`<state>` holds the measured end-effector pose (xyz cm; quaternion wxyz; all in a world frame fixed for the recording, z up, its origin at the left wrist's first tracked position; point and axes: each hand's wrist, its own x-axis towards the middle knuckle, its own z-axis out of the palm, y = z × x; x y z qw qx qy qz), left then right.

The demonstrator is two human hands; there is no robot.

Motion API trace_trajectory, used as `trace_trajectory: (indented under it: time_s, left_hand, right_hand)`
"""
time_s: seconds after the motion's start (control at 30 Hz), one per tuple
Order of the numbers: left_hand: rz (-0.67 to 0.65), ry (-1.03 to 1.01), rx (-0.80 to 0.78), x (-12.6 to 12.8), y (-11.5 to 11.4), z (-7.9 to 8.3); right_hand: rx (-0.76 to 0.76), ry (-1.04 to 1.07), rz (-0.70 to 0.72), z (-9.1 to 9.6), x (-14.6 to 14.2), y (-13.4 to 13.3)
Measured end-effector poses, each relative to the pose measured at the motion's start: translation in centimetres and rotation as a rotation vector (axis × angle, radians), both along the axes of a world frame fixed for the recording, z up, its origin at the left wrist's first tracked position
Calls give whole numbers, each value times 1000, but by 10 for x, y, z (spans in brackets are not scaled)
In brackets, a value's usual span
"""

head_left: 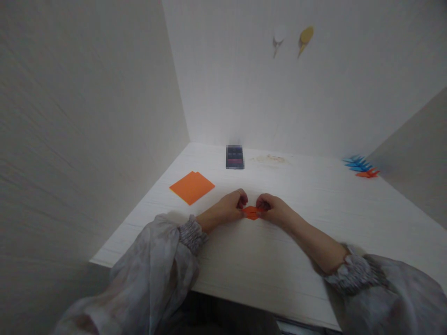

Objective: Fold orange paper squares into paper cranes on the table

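Observation:
A small folded piece of orange origami paper (251,213) lies between my two hands, over the white table. My left hand (236,204) pinches its left end, the fingers curled above it. At the opposite end my right hand (273,207) grips the paper in the same way. The fingertips hide both ends, so only the middle of the folded shape shows, with a dark crease line across it.
Flat orange paper sheets (192,187) lie to the left on the white table (244,265). A dark blurred rectangular object (234,157) stands near the back wall. Folded blue paper pieces (358,164) and orange ones (367,173) sit at the right edge. Two hooks (306,35) hang on the wall.

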<state>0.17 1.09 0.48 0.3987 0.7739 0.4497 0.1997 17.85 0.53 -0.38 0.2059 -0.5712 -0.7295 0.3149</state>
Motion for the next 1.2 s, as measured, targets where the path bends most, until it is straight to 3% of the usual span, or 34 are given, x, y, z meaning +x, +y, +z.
trace_trajectory:
  time_s: [0.17, 0.37, 0.53, 0.67, 0.87, 1.1, 1.2]
  left_hand:
    - [-23, -37, 14, -1, 1, -4]
    - [-16, -37, 65, -2, 1, -4]
    - [-89, -24, 325, -2, -5, 2]
    - [-53, 61, 512, -1, -9, 5]
    - [-100, 158, 477, 1, -19, 13]
    - [-220, 161, 483, -3, -18, 13]
    - [-262, 147, 468, -6, -16, 12]
  right_hand:
    - [-26, 85, 79, 4, 6, -3]
    - [111, 72, 138, 3, 15, -13]
    - [273, -135, 299, 14, 13, -20]
    - [352, -366, 284, 20, 1, -27]
    - [403, -598, 173, 25, -18, -40]
    - [413, -308, 349, 22, -9, -34]
    - [457, -165, 334, 19, 5, -23]
